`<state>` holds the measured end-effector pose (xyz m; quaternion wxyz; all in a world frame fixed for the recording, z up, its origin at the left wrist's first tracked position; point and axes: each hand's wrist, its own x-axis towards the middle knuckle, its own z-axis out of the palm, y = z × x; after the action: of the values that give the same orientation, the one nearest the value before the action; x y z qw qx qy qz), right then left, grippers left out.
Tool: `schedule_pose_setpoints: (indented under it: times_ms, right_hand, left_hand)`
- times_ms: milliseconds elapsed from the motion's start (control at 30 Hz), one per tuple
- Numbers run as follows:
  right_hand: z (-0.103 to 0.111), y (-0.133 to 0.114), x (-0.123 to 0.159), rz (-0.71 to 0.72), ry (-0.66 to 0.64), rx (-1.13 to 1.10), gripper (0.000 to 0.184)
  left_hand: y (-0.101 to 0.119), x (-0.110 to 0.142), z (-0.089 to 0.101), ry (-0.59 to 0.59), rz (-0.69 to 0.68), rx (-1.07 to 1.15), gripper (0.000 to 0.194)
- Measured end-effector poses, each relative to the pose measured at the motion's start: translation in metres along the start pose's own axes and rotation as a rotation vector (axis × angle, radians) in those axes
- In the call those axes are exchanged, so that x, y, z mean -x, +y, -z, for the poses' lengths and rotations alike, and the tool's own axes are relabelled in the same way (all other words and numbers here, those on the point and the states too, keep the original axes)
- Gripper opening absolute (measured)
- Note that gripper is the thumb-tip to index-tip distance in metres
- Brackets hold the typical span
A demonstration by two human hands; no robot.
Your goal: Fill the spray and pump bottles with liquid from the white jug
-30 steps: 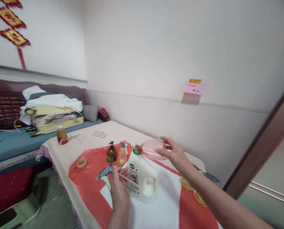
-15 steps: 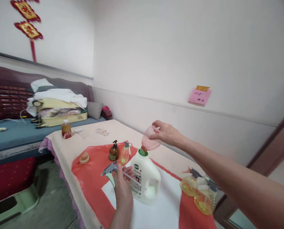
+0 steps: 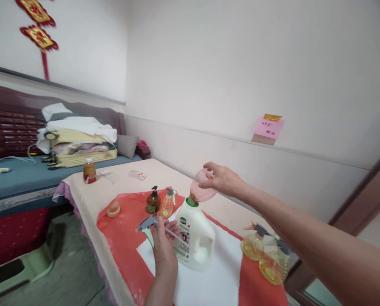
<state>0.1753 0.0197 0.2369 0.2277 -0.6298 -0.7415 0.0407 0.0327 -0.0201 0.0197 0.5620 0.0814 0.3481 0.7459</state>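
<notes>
My right hand (image 3: 225, 178) pinches the rim of a pink see-through funnel (image 3: 204, 192), which is tilted. The funnel's narrow end is at the green mouth of a large white jug (image 3: 199, 229); how deep it reaches, I cannot tell. The jug stands upright on a white cloth (image 3: 223, 276). In front of the jug's label, my left hand (image 3: 165, 244) grips a grey and green trigger spray head (image 3: 148, 223), its thin tube pointing to the right.
A brown pump bottle (image 3: 153, 200) and a spray bottle (image 3: 167, 205) stand behind the jug. Two yellow-liquid spray bottles (image 3: 274, 267) are at right. A round cap (image 3: 114, 208) lies on the red cloth (image 3: 123, 250). Farther left stands an amber bottle (image 3: 89, 172).
My view has shifted very slightly. Both hands, the funnel, the spray head and the jug keep nearly the same places.
</notes>
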Motion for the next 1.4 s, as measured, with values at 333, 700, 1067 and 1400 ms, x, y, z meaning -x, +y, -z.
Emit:
schedule_pose_setpoints:
  times_ms: [333, 700, 1067, 1400]
  right_hand:
    - [-0.065, 0.080, 0.100, -0.477, 0.153, -0.891, 0.059]
    - [-0.185, 0.148, 0.212, -0.866, 0.183, -1.708, 0.070]
    - [-0.182, 0.134, 0.220, -0.812, 0.182, -1.589, 0.065]
    - [-0.184, 0.104, 0.225, -0.667, 0.337, -1.665, 0.064]
  left_hand:
    - [-0.009, 0.004, -0.001, -0.013, -0.021, -0.054, 0.042]
    - [-0.021, 0.009, -0.005, -0.050, -0.098, -0.140, 0.040]
    - [-0.032, 0.020, -0.011, -0.057, -0.174, -0.199, 0.036]
    - [-0.067, 0.072, -0.013, -0.341, 0.079, -0.207, 0.041]
